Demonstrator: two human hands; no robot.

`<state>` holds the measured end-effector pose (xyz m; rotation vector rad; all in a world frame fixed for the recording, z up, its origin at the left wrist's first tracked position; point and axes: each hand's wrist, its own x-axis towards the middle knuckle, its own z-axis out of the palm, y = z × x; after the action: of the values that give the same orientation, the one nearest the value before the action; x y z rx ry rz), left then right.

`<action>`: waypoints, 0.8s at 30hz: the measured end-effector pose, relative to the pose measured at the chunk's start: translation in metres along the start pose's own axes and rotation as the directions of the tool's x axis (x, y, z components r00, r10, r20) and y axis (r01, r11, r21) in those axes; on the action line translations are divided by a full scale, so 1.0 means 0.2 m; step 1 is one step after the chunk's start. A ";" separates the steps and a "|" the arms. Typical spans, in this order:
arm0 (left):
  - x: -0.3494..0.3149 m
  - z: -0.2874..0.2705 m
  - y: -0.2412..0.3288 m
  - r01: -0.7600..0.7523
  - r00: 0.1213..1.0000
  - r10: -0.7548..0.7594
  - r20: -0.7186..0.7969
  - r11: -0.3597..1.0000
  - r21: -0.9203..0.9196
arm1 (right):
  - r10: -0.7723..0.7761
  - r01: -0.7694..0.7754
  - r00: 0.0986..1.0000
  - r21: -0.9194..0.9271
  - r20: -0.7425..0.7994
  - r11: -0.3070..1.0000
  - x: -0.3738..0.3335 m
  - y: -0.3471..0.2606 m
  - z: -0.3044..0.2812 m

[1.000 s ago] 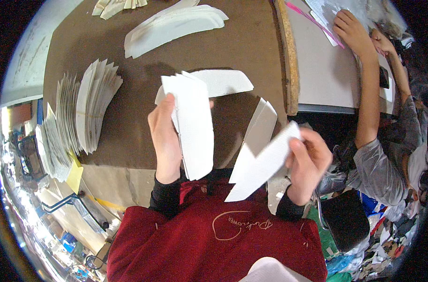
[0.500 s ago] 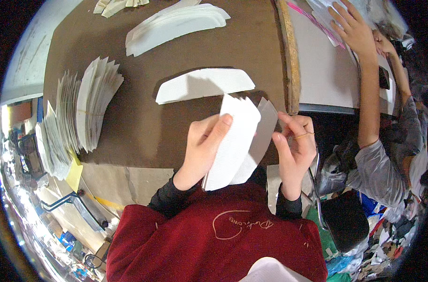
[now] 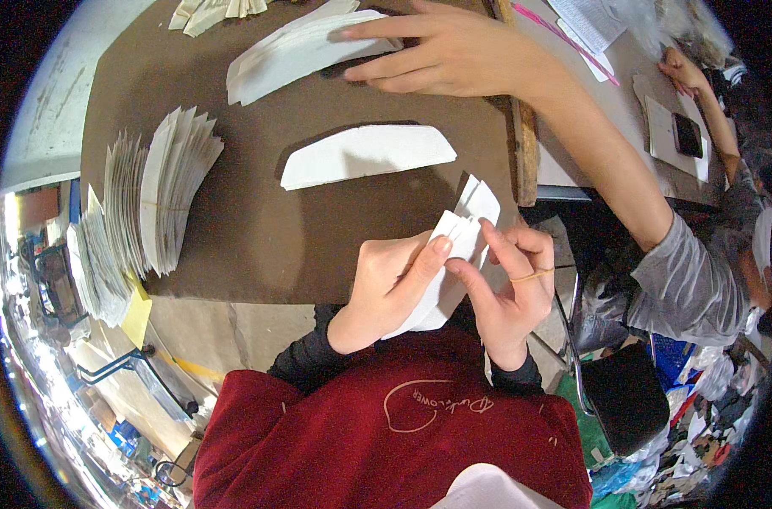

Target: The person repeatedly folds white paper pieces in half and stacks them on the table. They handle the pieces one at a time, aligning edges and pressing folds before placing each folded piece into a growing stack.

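Observation:
My left hand (image 3: 387,287) is closed around a small stack of white, stiff cut pieces (image 3: 432,310), thumb across the front, above the table's near edge. Several leaves fan apart at the stack's upper end. The thumb and forefinger of my right hand (image 3: 517,288) pinch at the right edge of these leaves. A tan band (image 3: 534,276) circles one finger of that hand. Just beyond, a curved white piece or pile (image 3: 377,155) lies flat on the brown table (image 3: 259,229).
Another person's hand (image 3: 454,51) reaches over a white curved pile (image 3: 297,51) at the far side. Bundles of similar pieces (image 3: 170,187) stand at left. A wooden strip (image 3: 524,153) edges the table; on the adjoining table lies a phone (image 3: 687,136). A black chair (image 3: 627,399) stands at right.
My right fingers have moved left onto the leaves, which are now bunched and fanned at the top. The other person's arm has swung left across my table to the far pile.

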<state>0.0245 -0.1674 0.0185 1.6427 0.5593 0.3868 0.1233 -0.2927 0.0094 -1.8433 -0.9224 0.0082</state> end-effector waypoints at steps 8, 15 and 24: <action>-0.01 0.01 -0.03 0.167 0.968 -0.175 -0.180 0.984 -0.057 | -0.238 0.227 0.970 0.185 0.040 0.956 -0.05 0.01 -0.05; 0.10 -0.12 -0.09 0.139 0.863 -0.221 -0.455 0.969 -0.207 | -0.205 0.375 0.921 0.898 -0.332 0.231 -0.04 -0.08 -0.19; 0.00 -0.02 0.03 0.054 0.998 -0.059 -0.033 0.991 -0.124 | 0.261 -0.300 0.954 0.519 0.148 0.800 0.02 -0.07 -0.13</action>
<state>0.0230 -0.1636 0.0256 1.5012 0.5966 0.4021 0.1287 -0.3087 0.0352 -1.4328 -0.5982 0.4768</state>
